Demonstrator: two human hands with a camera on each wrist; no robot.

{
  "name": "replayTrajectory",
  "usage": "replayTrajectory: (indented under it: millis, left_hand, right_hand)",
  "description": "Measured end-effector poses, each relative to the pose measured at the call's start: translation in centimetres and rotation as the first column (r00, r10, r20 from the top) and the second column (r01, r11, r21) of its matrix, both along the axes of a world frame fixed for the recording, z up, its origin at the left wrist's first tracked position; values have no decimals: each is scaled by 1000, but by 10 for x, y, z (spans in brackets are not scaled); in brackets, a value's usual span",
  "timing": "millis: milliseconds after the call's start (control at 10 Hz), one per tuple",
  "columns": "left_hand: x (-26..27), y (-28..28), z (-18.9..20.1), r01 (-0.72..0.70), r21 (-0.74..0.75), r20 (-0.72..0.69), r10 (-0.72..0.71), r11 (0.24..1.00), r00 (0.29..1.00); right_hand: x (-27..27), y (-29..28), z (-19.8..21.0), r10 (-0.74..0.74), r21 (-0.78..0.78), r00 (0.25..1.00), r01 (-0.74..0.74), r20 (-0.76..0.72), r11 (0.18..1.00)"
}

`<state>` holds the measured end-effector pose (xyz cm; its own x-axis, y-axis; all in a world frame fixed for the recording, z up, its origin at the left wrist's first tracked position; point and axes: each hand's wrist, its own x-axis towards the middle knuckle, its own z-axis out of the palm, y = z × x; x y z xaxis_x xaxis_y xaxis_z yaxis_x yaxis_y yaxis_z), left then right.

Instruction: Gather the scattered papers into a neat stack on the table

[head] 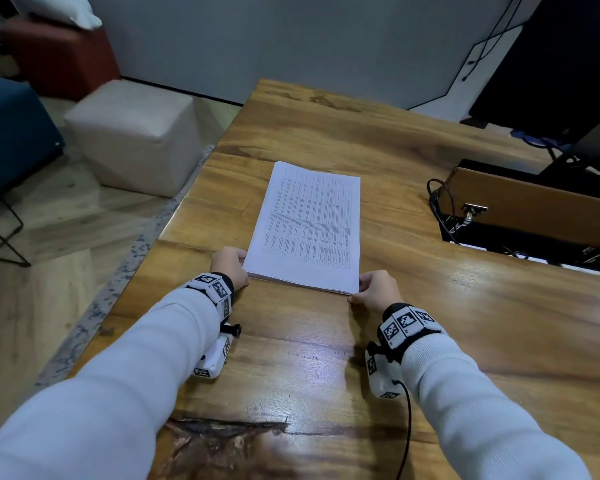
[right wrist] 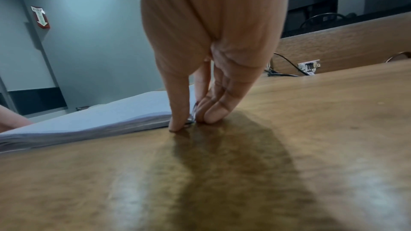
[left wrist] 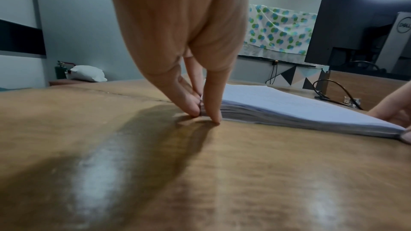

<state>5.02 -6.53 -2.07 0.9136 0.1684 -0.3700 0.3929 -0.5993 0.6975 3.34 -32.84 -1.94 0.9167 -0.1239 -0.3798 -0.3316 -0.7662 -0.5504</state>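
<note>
A thick stack of printed white papers (head: 309, 230) lies flat on the wooden table (head: 291, 358), its edges lined up. My left hand (head: 236, 266) pinches the stack's near left corner. In the left wrist view that hand (left wrist: 203, 111) points down, thumb on the near edge and fingers on the left side of the stack (left wrist: 289, 104). My right hand (head: 364, 289) pinches the near right corner. The right wrist view shows this hand (right wrist: 192, 122) with its thumb on the near edge of the stack (right wrist: 111, 115) and its fingers on the side. All fingertips touch the tabletop.
A brown box with a metal latch (head: 520, 209) and black cables (head: 440, 209) sits at the right. A dark monitor (head: 551, 64) stands behind it. A beige ottoman (head: 136, 136) stands on the floor beyond the table's left edge.
</note>
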Motion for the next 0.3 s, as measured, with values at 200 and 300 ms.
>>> replayTrajectory:
  millis: [200,300]
  left_hand:
    - [-2,5,13,62,0,-97,-62,998,993]
    - [1,10,23,105,-5,-113,-105,994,988]
  right_hand:
    - [-1,-3,10,45,15,994,-43,-104,999]
    - [-1,-6,17,7,4,993,-6,-117,1000]
